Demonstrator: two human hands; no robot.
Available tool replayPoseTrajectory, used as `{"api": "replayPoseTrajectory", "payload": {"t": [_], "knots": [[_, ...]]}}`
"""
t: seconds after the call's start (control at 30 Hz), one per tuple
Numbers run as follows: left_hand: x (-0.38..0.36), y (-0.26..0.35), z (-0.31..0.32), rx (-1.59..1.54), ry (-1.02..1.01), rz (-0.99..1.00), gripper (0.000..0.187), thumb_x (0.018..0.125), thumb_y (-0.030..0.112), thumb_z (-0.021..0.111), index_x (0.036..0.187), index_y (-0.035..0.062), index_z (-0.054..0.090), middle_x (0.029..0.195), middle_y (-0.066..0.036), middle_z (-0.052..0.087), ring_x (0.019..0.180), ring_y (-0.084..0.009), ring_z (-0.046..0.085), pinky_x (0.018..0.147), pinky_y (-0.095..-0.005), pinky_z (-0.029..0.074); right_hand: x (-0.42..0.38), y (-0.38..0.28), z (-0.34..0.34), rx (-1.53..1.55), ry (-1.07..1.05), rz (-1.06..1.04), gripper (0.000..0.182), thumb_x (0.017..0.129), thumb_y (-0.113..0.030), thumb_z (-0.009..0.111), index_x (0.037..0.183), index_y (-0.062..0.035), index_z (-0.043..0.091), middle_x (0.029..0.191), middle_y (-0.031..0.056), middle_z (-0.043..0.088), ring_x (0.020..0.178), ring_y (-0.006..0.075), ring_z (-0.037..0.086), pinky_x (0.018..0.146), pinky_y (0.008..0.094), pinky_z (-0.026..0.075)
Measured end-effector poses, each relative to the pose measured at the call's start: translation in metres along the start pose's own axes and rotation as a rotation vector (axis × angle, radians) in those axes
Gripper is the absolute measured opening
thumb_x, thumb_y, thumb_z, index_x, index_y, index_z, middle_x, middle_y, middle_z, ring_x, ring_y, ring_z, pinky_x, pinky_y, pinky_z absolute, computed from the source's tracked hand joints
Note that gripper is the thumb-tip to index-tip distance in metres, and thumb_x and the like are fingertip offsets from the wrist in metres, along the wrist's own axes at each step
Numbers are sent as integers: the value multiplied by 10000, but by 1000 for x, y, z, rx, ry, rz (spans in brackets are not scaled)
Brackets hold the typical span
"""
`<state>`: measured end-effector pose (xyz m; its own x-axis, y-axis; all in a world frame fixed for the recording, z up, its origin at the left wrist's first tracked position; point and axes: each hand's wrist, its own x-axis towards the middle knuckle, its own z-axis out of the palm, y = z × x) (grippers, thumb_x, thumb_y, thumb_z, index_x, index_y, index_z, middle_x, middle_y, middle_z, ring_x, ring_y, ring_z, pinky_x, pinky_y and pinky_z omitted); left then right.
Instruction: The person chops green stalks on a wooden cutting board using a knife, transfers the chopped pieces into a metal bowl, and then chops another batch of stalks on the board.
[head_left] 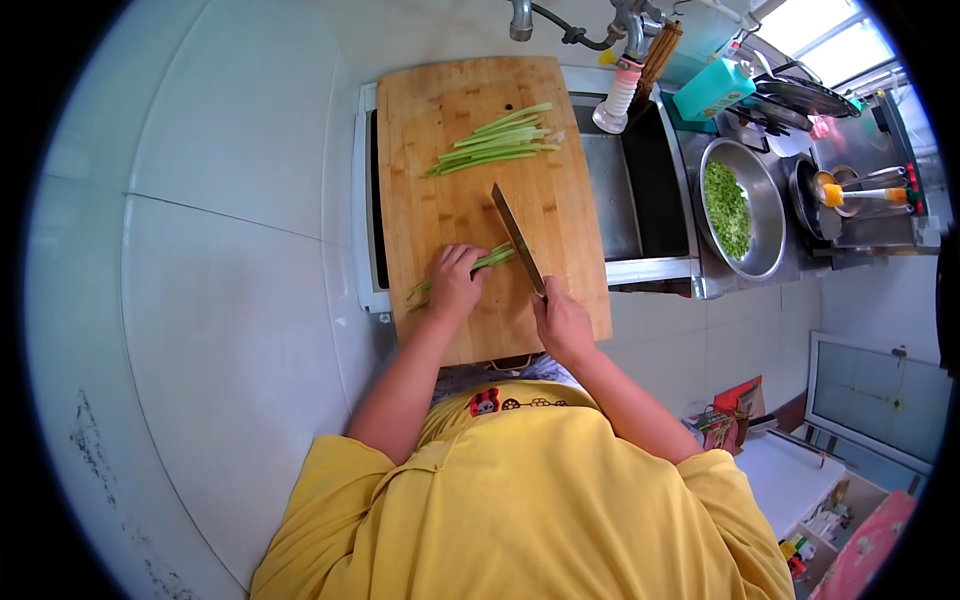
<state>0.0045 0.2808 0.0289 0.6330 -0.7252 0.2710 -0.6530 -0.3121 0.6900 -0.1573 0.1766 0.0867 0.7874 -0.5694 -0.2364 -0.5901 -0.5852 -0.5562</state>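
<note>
My left hand (458, 281) is closed over a small bunch of green stalks (494, 257) on the wooden cutting board (560, 220); the stalks stick out on both sides of it. My right hand (565, 322) grips the handle of a knife (520, 240). The blade points up and to the left over the board, beside the right ends of the held stalks. Farther up the board lies a larger pile of green stalks (495, 142), apart from both hands.
The board lies across a sink (612, 185) with a faucet (622, 85) above. Right of it stand a metal bowl (770, 215) of chopped greens (727, 210), a turquoise bottle (714, 90) and a stove area with pans. A tiled wall (230, 240) is at the left.
</note>
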Motion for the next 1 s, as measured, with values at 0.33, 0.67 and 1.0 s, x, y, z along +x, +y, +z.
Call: {"api": "replayPoseTrajectory", "payload": {"t": [0.33,0.67,1.0], "knots": [[-7,5,-10,-4,84,-42,301,650,13,732,928,56,626,955,-111,631,926,-308,573,806,-390,471,0,-4,3,13,26,13,232,920,-216,519,1024,-23,441,769,235,600,689,448,581,609,519,450],[-8,-3,5,-11,65,-43,244,657,6,729,881,48,641,907,-106,653,871,-303,594,752,-378,486,4,-4,5,-63,43,-36,210,897,-195,515,995,-38,417,757,210,606,659,417,607,588,508,475],[-5,-1,6,30,82,18,212,668,19,730,866,40,655,903,-89,659,867,-278,602,753,-356,495,3,-6,5,-24,67,13,175,912,-186,487,992,-46,417,712,218,614,646,421,602,585,510,471]]}}
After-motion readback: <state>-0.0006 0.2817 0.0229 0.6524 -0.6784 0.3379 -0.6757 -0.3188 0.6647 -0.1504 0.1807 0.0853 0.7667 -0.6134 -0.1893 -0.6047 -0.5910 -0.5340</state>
